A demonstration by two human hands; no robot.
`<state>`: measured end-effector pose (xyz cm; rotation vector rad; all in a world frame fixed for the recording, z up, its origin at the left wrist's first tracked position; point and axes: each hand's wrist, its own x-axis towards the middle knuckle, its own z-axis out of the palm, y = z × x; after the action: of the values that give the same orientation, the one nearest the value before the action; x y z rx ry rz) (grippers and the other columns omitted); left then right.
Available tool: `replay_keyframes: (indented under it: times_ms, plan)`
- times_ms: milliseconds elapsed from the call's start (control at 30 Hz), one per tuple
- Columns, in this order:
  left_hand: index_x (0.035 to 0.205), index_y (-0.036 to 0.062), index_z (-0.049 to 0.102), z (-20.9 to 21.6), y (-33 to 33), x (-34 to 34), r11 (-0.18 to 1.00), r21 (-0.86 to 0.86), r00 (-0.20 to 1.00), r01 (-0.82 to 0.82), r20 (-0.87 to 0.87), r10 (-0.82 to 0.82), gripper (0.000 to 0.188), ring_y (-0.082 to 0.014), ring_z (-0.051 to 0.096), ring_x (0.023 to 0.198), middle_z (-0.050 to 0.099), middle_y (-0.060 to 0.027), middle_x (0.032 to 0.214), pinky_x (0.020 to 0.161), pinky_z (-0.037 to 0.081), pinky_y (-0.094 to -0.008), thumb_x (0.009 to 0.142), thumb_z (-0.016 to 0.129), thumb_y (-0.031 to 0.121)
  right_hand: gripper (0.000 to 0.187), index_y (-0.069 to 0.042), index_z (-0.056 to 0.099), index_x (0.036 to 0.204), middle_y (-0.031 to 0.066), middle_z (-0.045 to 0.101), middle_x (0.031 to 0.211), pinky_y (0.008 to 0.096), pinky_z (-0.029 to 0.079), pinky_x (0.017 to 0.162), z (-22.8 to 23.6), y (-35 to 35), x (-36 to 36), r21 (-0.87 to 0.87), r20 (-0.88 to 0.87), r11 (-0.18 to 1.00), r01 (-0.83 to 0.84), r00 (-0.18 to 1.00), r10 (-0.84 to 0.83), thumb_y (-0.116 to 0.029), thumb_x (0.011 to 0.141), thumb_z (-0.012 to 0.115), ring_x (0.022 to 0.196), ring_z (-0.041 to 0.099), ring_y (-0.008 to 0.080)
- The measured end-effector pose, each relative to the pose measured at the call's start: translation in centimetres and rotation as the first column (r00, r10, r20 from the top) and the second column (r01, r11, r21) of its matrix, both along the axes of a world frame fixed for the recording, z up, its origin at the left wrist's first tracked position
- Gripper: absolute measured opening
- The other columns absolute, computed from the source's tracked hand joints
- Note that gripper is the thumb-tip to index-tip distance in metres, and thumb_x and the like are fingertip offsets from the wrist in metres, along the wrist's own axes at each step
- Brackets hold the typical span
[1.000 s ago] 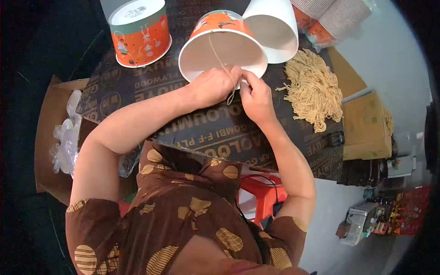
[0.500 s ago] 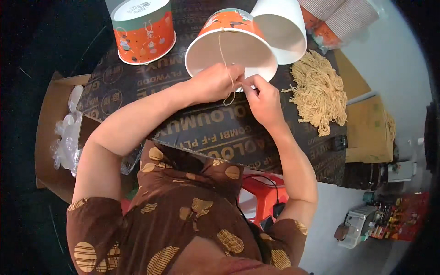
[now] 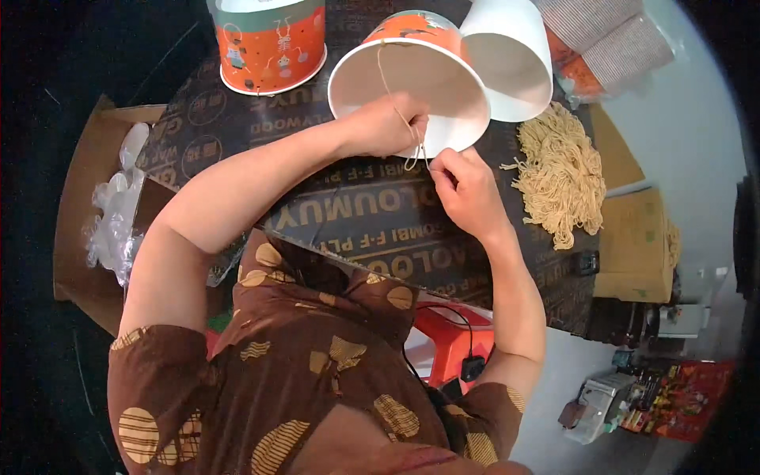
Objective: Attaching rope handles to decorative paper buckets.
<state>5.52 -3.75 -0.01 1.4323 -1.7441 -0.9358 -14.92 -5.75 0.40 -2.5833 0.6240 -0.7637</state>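
Observation:
An orange paper bucket (image 3: pixel 443 71) with a white rim lies on its side, its mouth facing me. A thin tan cord (image 3: pixel 385 75) runs from the top of its rim down to my hands and ends in a small loop below. My left hand (image 3: pixel 393 125) reaches in front of the bucket's mouth with its fingers closed on the cord. Just right of it and slightly lower, my right hand (image 3: pixel 469 188) pinches the cord by the bucket's lower rim. The bucket's lower edge is partly covered by my left hand.
Another orange bucket (image 3: pixel 273 51) stands upside down at the left, and a white bucket (image 3: pixel 511 63) lies at the right. A pile of tan cords (image 3: pixel 560 174) is on the dark plywood table (image 3: pixel 348 206). Cardboard boxes (image 3: pixel 633 245) flank it; bagged stacked buckets (image 3: pixel 625 47) lie far right.
My hands have drawn apart, the right one moving down and to the right. The loop of cord now hangs between them. The buckets and table appear shifted slightly right in view.

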Motion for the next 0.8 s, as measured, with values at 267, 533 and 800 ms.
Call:
replay_keyframes:
  times_ms: [267,533,800]
  plan:
    - [0.076,0.0016,0.059,0.5,-0.1,0.4,1.000,0.009,0.988,0.002,0.154,-0.004,0.007,-0.0121,0.054,0.056,0.056,-0.0035,0.064,0.053,0.043,-0.0278,0.079,0.059,0.008,0.007,-0.002,0.055,0.085,0.0173,0.053,0.086,0.0438,0.046,0.064,0.1,0.2,0.1,-0.103,-0.080,0.991,0.091,0.992,-0.099,0.001,0.080,0.059,0.076,0.058,0.0387]
    - [0.070,0.0025,0.059,1.5,0.9,-0.5,0.978,0.112,0.898,0.174,-0.427,-0.111,0.017,-0.0062,0.049,0.048,0.053,0.0001,0.060,0.041,0.038,-0.0207,0.084,0.061,0.013,0.006,-0.002,0.055,0.086,0.0189,0.056,0.094,0.0483,0.048,0.064,0.1,0.0,-0.1,-0.130,-0.062,0.989,0.074,0.995,-0.082,-0.003,0.081,0.058,0.076,0.059,0.0420]
    - [0.076,0.0006,0.061,0.6,0.3,-0.3,0.975,0.107,0.931,0.196,-0.331,-0.151,0.017,-0.0064,0.052,0.051,0.055,-0.0004,0.064,0.044,0.042,-0.0207,0.087,0.062,0.013,0.005,-0.003,0.055,0.085,0.0184,0.057,0.088,0.0470,0.047,0.063,0.0,-0.4,-0.3,-0.041,-0.055,0.996,0.082,0.995,-0.084,-0.004,0.081,0.058,0.075,0.059,0.0408]
